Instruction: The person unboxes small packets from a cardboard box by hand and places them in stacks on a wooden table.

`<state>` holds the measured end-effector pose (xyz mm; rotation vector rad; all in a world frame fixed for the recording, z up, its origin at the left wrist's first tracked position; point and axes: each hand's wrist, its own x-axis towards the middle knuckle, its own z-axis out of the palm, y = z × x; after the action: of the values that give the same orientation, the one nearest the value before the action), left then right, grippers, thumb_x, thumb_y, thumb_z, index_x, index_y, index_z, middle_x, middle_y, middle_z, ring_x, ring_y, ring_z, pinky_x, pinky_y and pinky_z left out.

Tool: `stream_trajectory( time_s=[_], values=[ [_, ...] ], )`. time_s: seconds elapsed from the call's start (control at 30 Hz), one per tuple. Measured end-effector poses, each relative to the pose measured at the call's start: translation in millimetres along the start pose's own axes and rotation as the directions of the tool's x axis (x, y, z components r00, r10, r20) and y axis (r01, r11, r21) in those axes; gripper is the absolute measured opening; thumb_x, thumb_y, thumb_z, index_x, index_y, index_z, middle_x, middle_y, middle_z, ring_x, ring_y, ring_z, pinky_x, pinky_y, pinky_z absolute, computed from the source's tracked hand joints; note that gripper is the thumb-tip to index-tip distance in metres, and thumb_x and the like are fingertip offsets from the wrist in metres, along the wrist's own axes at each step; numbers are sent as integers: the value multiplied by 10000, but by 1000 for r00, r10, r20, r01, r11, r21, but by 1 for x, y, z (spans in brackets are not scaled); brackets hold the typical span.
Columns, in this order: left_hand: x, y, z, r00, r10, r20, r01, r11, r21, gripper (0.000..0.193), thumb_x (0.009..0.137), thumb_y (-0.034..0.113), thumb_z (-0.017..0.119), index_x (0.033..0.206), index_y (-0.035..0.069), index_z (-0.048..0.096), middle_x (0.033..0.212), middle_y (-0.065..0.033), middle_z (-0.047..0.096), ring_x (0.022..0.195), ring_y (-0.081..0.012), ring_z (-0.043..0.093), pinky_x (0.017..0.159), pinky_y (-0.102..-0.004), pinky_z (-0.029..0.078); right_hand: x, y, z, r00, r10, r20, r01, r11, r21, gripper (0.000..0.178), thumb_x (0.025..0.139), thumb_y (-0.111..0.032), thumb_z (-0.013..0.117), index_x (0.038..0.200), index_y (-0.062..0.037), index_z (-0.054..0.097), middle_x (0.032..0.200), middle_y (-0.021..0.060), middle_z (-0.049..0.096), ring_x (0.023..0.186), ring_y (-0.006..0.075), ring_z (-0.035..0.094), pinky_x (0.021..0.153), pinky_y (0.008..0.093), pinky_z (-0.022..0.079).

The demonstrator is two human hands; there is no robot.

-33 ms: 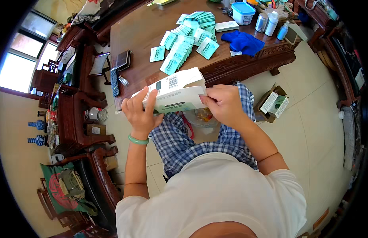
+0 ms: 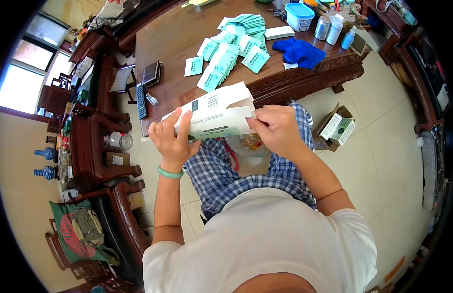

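Note:
Above my lap, by the table's near edge, both hands hold a white and green cardboard box [image 2: 219, 111], its flaps sticking up at the right end. My left hand [image 2: 172, 139], with a green bangle at the wrist, is closed round the box's left end. The right hand [image 2: 278, 128] pinches the box's right end between thumb and bent fingers. Whatever is inside the box is hidden. Just beyond it, many small green-and-white sachets [image 2: 220, 66] lie in overlapping rows on the wooden table [image 2: 168, 44].
A blue cloth [image 2: 300, 52], a flat white box [image 2: 279, 32], a blue-lidded tub [image 2: 300, 17] and bottles [image 2: 335, 29] stand at the back right. A remote control [image 2: 141, 101] lies at the left edge. On the floor at right sits an open carton [image 2: 329, 142] holding similar boxes.

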<state>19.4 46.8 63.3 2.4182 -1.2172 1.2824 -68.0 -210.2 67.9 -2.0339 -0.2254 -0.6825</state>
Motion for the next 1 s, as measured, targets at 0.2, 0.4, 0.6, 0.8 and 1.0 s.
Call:
stream_trajectory(
  time_s=[0.2,0.4,0.6,0.8,1.0],
  values=[
    [4,3,1,1000,-12,21,14,996,-89,694,665,373,758,1269,97,560,1244,-118,600,1021,-292,552,873,-456,352,7,-3,-8,997,1,-83,0,1000,18,54,752,-2,733,759,22,685,607,104,554,530,224,534,501,327,402],
    [37,22,-26,946,-26,322,212,803,-558,1081,451,352,938,1369,67,443,1260,-147,585,1130,-339,553,959,-470,372,-6,-11,11,932,-359,51,362,915,-180,181,621,-58,674,800,-85,661,682,34,596,668,218,597,539,338,494],
    [51,28,-27,970,-34,239,211,600,-772,735,638,261,895,1249,19,566,1221,-135,621,1082,-284,606,914,-382,477,-7,-21,7,899,-437,17,427,869,-248,196,625,-89,670,821,-88,679,704,3,625,643,169,576,518,304,476],
    [51,29,-31,961,-35,274,247,551,-797,571,646,116,850,1166,54,624,1135,-105,658,1018,-284,641,871,-351,506,-11,-24,2,912,-411,21,402,878,-260,212,606,-72,712,816,-93,689,742,0,651,682,190,588,545,304,492],
    [51,33,-32,929,-100,356,345,579,-738,502,632,75,832,1069,11,593,1115,-133,665,1025,-267,643,900,-364,500,-9,-21,0,921,-387,40,387,904,-183,196,652,-75,742,833,-45,673,1079,109,640,951,313,604,812,401,522]
  ],
)
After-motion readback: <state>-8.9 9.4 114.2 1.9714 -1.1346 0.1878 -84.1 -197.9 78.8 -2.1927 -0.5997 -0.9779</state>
